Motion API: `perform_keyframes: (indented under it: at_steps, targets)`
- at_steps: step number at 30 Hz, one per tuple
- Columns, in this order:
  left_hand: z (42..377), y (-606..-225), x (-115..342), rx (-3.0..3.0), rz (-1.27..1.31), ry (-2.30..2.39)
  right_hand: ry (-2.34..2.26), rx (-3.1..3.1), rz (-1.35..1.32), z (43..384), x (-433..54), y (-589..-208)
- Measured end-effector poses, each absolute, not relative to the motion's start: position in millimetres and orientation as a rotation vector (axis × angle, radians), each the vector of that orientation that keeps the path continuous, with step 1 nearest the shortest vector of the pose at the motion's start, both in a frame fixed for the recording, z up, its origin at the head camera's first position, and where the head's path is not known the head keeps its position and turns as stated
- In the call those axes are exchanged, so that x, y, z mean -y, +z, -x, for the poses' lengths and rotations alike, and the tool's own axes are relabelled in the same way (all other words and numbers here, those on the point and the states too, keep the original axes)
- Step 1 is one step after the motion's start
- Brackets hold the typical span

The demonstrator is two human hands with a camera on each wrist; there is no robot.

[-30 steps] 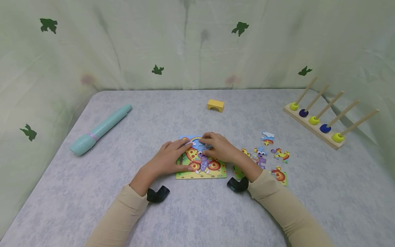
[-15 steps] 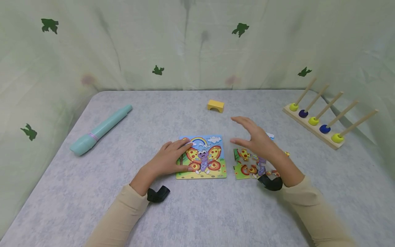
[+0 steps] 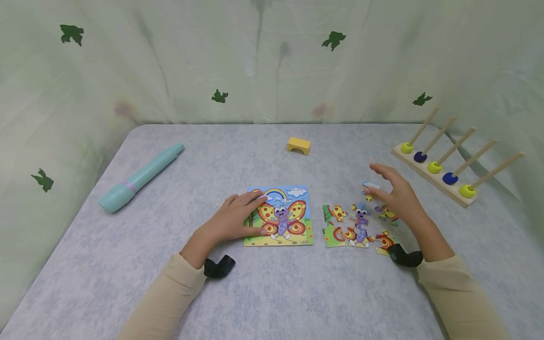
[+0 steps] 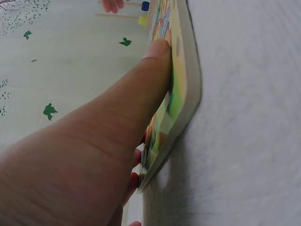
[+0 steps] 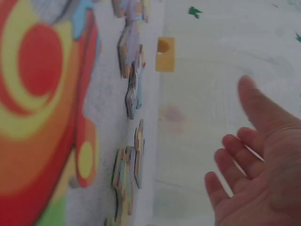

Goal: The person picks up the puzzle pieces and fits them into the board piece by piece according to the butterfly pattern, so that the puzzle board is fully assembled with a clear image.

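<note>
The puzzle board (image 3: 299,239), printed with a butterfly under a rainbow, lies flat on the table. My left hand (image 3: 231,219) rests on its left side; the left wrist view shows the thumb (image 4: 157,52) lying along the printed face. Over the loose pieces to the right, my right hand (image 3: 399,196) hovers with fingers and thumb spread, nothing between them. Its thumb overlaps the cloud piece (image 3: 372,185) in the head view. Around it lie a purple face piece (image 3: 360,216), a green corner piece (image 3: 334,236) and a red-ringed piece (image 3: 385,241), which looms large in the right wrist view.
A yellow arch block (image 3: 299,145) sits beyond the board. At the far right stands a wooden peg stand (image 3: 433,171) with yellow and blue beads on its rods. A folded teal umbrella-like object (image 3: 144,177) lies at the left. Printed curtains hang behind the table.
My right hand has lifted off the board's upper right and moved right over the loose pieces, its fingers spreading. The whole butterfly picture now shows. My left hand has stayed in place.
</note>
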State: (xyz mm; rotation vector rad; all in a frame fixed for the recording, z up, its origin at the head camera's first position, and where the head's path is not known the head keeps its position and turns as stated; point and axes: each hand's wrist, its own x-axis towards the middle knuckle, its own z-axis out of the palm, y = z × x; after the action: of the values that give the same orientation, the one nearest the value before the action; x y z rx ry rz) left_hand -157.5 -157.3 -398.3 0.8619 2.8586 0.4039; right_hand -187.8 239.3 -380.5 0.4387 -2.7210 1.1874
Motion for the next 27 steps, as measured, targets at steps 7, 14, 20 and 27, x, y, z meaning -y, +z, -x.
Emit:
perform_keyframes:
  at_steps: [7, 14, 20, 27]
  targets:
    - [157.2, -396.7, 156.8, -2.855, -0.864, 0.397, 1.192, 2.832, -0.349, 191.0, -250.3, -391.8]
    - [157.5, -398.6, 157.3, -2.855, -0.87, 0.41, 1.121, 2.989, -0.329, 194.6, -259.5, -403.9]
    - [156.9, -398.2, 157.9, -2.847, -0.864, 0.426, 1.045, 3.032, -0.386, 195.8, -259.5, -407.1]
    - [155.3, -396.2, 157.7, -2.85, -0.882, 0.417, 0.967, 3.018, -0.393, 194.8, -256.1, -405.5]
